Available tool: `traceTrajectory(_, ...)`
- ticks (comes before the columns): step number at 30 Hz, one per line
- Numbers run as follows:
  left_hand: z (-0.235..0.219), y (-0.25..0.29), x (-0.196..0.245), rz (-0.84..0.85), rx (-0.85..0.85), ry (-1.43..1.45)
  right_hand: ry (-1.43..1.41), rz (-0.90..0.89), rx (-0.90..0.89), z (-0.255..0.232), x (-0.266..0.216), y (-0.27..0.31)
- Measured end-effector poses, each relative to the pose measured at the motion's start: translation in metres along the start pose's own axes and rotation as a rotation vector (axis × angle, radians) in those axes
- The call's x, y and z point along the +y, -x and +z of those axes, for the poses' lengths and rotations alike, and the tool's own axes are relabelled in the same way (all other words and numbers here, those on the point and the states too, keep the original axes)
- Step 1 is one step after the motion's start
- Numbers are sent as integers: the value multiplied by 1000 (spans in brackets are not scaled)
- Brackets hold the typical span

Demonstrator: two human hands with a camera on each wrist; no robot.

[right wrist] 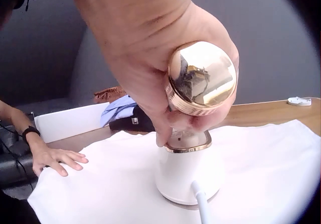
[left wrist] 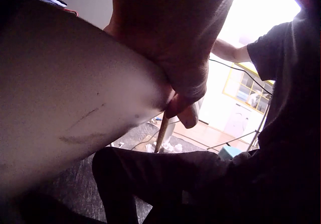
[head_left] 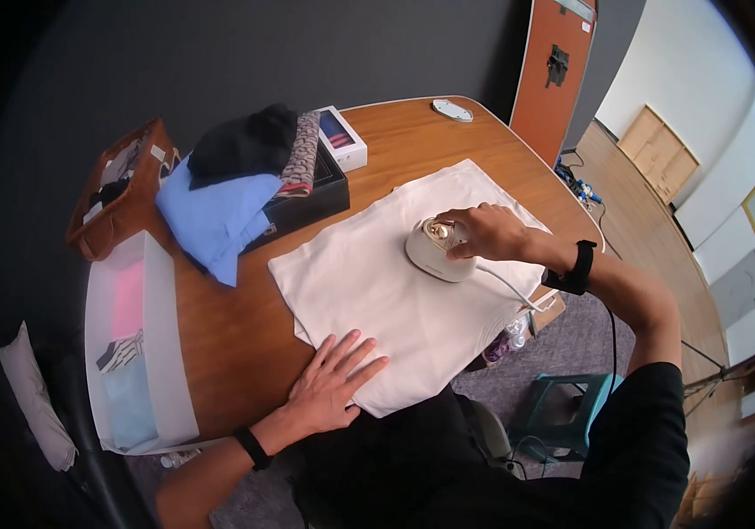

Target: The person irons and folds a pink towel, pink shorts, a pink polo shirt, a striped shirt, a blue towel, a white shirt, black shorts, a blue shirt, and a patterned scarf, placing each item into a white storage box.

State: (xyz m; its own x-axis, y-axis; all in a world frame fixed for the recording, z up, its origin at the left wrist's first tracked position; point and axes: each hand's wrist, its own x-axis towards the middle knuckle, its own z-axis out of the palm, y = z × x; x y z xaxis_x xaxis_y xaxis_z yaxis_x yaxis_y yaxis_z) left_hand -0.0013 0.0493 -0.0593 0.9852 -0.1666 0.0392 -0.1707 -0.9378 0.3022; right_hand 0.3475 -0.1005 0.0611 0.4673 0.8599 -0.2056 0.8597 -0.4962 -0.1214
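Note:
A white garment (head_left: pixel 369 273) lies spread over the wooden table. My right hand (head_left: pixel 494 234) grips the handle of a small white handheld steam iron (right wrist: pixel 183 171) with gold trim, its fingers curled round below the shiny gold end cap (right wrist: pixel 203 76). The iron's base sits on the cloth, and a white cord (right wrist: pixel 201 204) leads off its side. My left hand (head_left: pixel 332 383) rests with fingers spread on the garment's near left corner, at the table's edge. In the left wrist view, that hand's palm and thumb (left wrist: pixel 188 116) show in shadow at the edge.
Left of the garment, blue cloth (head_left: pixel 219 216) and dark cloth (head_left: pixel 241 145) lie over a black box (head_left: pixel 329 194). A brown basket (head_left: pixel 108 225) and a white bin (head_left: pixel 179 370) stand farther left. A white oval object (head_left: pixel 452 110) lies at the far end. A teal stool (head_left: pixel 527 419) stands below.

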Motion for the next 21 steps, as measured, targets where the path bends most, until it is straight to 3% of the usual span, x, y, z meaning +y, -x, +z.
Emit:
traceTrajectory(6, 2, 0, -1, -3, 3, 25, 122, 119, 120, 6, 35, -13)
traceTrajectory(14, -1, 2, 1, -4, 4, 13, 49, 427, 47, -28, 77, -26)
traceTrajectory(17, -1, 3, 1, -7, 2, -4, 288, 204, 292, -10, 98, -22)
traceTrajectory(18, 0, 2, 1, -6, 1, -8, 257, 193, 273, -3, 106, -17)
traceTrajectory(21, 3, 2, 0, -5, 7, -22, 160, 127, 206, -14, 68, 19)
